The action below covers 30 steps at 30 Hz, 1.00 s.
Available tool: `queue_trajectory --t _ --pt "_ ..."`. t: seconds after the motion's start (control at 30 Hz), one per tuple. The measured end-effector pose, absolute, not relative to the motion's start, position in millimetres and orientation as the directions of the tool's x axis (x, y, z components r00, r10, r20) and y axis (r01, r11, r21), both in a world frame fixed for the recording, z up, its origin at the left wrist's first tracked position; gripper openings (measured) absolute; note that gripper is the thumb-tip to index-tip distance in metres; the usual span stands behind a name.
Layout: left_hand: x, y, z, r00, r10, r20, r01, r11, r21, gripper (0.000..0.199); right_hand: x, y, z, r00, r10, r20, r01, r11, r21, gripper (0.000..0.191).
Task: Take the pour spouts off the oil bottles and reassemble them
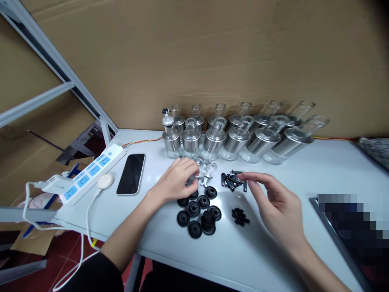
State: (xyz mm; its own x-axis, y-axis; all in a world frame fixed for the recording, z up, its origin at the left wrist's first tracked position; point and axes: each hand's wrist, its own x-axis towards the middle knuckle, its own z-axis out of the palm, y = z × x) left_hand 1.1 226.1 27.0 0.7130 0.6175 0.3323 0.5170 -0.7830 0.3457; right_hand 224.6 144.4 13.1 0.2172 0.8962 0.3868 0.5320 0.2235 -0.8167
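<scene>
My left hand [176,178] is closed, its fingers curled round a silver metal cap [191,181] that they partly cover. It rests at the edge of a pile of silver and whitish parts [207,170]. The thumb and forefinger of my right hand [278,202] pinch the end of a small black plastic stick [240,175] at a heap of similar black sticks [230,182]. Several round black discs [193,209], some stacked, lie in front of my left hand. A cluster of tiny black parts [240,217] sits left of my right palm.
Two rows of glass bottles with metal bands [214,142] stand along the cardboard wall [200,61]; the leftmost front bottle [172,142] carries a silver top. At left are a phone [131,174], a power strip [91,172] and white cables. A dark-edged object [332,235] lies right.
</scene>
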Motion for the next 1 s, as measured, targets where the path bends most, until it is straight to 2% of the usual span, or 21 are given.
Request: queue_trajectory --t 0.27,0.37,0.5,0.63,0.77,0.87,1.0 --pt "16 212 18 0.524 0.612 0.593 0.258 -0.777 0.574 0.010 219 146 15 0.042 0.916 0.400 0.552 0.312 -0.773 0.013" --pt "22 204 16 0.462 0.634 0.621 0.227 -0.761 0.608 0.017 217 146 15 -0.004 0.922 0.387 0.554 0.324 -0.767 0.015" --pt "25 199 14 0.491 0.625 0.606 0.188 -0.756 0.628 0.020 217 145 15 -0.015 0.916 0.401 0.543 0.344 -0.766 0.013" --pt "25 200 6 0.476 0.640 0.604 0.209 -0.749 0.629 0.021 215 144 18 -0.019 0.914 0.404 0.530 0.352 -0.772 0.011" --pt "28 198 3 0.451 0.659 0.602 0.300 -0.747 0.593 0.032 214 144 18 -0.019 0.931 0.365 0.517 0.322 -0.793 0.010" --pt "31 196 5 0.520 0.609 0.598 0.334 -0.790 0.514 0.033 214 145 17 -0.024 0.937 0.349 0.518 0.310 -0.797 0.009" --pt "31 195 10 0.633 0.474 0.613 0.308 -0.880 0.362 0.031 215 145 17 0.006 0.951 0.309 0.505 0.264 -0.822 0.015"
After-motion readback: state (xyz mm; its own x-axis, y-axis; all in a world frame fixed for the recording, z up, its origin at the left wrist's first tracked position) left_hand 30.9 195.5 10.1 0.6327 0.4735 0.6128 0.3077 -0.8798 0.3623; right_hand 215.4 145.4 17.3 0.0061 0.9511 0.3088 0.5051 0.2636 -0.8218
